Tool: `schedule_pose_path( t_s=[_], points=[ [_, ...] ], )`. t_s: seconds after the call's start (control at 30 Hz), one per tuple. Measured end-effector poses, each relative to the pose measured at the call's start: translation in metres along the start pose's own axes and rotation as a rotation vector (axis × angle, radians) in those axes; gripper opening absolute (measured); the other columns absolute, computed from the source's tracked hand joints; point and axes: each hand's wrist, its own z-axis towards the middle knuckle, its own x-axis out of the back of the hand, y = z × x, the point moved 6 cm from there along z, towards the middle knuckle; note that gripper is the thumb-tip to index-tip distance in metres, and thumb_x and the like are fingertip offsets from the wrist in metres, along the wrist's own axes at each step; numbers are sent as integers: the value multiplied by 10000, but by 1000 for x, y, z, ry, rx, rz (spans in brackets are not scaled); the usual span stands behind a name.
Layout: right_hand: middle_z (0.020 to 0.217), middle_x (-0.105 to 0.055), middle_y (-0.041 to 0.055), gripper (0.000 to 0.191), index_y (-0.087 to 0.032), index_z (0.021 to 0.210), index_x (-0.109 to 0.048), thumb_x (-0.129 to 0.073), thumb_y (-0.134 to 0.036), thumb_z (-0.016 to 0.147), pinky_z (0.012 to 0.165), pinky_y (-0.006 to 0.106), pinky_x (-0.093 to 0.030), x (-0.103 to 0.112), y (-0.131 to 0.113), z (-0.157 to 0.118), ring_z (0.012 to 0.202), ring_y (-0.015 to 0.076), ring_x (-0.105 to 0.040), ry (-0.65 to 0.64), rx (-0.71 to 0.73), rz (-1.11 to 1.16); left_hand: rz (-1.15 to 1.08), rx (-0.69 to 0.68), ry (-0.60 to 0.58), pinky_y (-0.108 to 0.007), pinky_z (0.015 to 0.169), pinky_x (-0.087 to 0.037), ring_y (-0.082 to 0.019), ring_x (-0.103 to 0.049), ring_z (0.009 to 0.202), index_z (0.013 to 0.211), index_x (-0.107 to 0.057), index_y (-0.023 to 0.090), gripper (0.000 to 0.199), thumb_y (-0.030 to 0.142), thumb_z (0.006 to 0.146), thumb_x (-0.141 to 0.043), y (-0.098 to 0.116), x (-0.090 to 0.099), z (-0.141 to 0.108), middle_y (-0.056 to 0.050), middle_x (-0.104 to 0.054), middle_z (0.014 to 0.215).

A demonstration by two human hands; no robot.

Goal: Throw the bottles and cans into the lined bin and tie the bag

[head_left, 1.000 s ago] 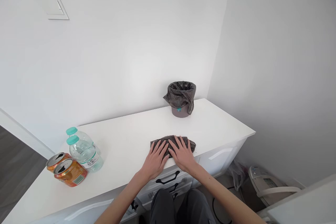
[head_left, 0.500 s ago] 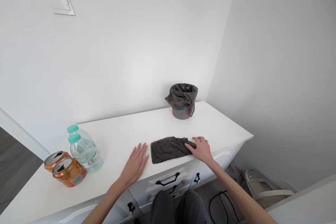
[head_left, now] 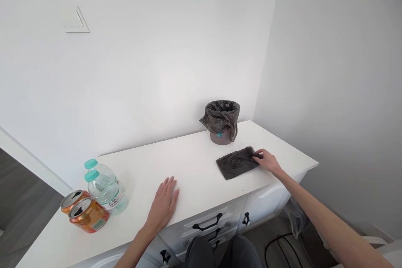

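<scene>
Black plastic bag (head_left: 235,165), folded into a flat, creased strip on the right half of the cabinet top (head_left: 188,157), between the small bin and the front edge. We judge it very light and limp, with slick, thin film; it should slide readily, sag or unfold if lifted by one end, and stretch or tear under a hard tug rather than break. We would take hold of several layers together at the gathered right end, with a second hold at the broad left end where the folds need to stay flat.

Right hand (head_left: 267,161): thumb and fingers pinched on the bag's right end. Left hand (head_left: 162,208): apart from the bag, palm down near the front edge, fingers extended and gripping nothing.

Beyond the bag, near the back edge and toward the back right corner, we find the small bin (head_left: 220,138), upright, with a dark liner (head_left: 218,120) folded over its rim. Toward the left end stand two clear bottles (head_left: 108,192) with teal caps; just beside them, nearer the left edge, are two orange drink cans (head_left: 89,219) with opened tops. We cannot tell whether either can holds liquid.
</scene>
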Motion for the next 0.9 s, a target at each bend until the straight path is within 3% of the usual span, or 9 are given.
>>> schedule_pose_path(
  t_s=[0.1, 0.17, 0.23, 0.3, 0.4, 0.47, 0.57, 0.73, 0.9],
  points=[
    [1251, -697, 236, 477, -120, 1302, -594, -586, -364, 893, 957, 485, -507, 27, 24, 20, 1135, 365, -671, 114, -100, -40, 25, 4, -10, -560, 1244, -341, -277, -349, 1539, 1533, -455, 255, 511, 460, 1073, -369, 3, -1, 3, -70, -443, 1632],
    [1455, -550, 279, 583, -89, 1439, -490, -529, -385, 938, 1069, 553, -423, 28, 18, 17, 1332, 404, -536, 244, -46, -113, 40, -5, -5, -556, 1243, -346, -279, -347, 1539, 1555, -426, 270, 522, 456, 1070, -379, 4, -1, 5, -64, -437, 1636],
    [1573, -434, 248, 573, -118, 1487, -467, -447, -407, 993, 1163, 582, -315, 9, -3, 2, 1463, 396, -387, 343, 141, -229, 55, -10, -5, -552, 1245, -343, -279, -349, 1539, 1565, -412, 277, 528, 453, 1068, -385, 4, -1, 7, -60, -436, 1637],
    [1611, -410, 192, 567, -188, 1498, -491, -402, -482, 1022, 1208, 607, -237, -28, -22, -17, 1517, 378, -302, 295, 323, -302, 64, -13, -6, -553, 1248, -337, -278, -352, 1537, 1566, -411, 279, 525, 448, 1069, -385, 5, -1, 8, -60, -439, 1635],
    [1654, -364, 139, 618, -249, 1529, -483, -352, -580, 1025, 1219, 677, -148, -73, -30, -35, 1554, 390, -222, 134, 358, -324, 58, -20, 1, -557, 1245, -338, -277, -362, 1532, 1570, -403, 283, 522, 438, 1072, -381, 7, 0, 8, -62, -447, 1630],
    [1655, -362, 144, 634, -239, 1540, -478, -311, -584, 1035, 1207, 707, -144, -79, -35, -39, 1550, 409, -230, 81, 323, -315, 52, -22, 5, -557, 1245, -338, -276, -364, 1532, 1572, -400, 284, 524, 439, 1072, -380, 8, 0, 8, -62, -451, 1628],
    [1638, -379, 172, 610, -192, 1527, -487, -306, -527, 1049, 1197, 682, -222, -46, -66, -37, 1526, 411, -284, 169, 390, -293, 50, -12, 4, -558, 1249, -332, -276, -352, 1537, 1562, -416, 276, 526, 455, 1069, -379, 6, 0, 6, -60, -448, 1630],
    [1700, -232, 129, 483, -188, 1440, -549, -335, -353, 1039, 989, 479, -526, 23, -166, -20, 1251, 313, -597, 311, 606, -221, 41, -20, 13, -560, 1252, -323, -282, -343, 1542, 1534, -448, 238, 525, 473, 1072, -366, 3, -3, 3, -81, -445, 1630],
    [1705, -178, 129, 370, -149, 1238, -694, -500, -306, 965, 891, 453, -559, 23, -223, 33, 1060, 299, -682, 145, 483, -315, 44, -22, 23, -555, 1251, -320, -292, -351, 1537, 1493, -492, 186, 522, 467, 1079, -343, 4, -4, -4, -114, -469, 1610]
  ],
)
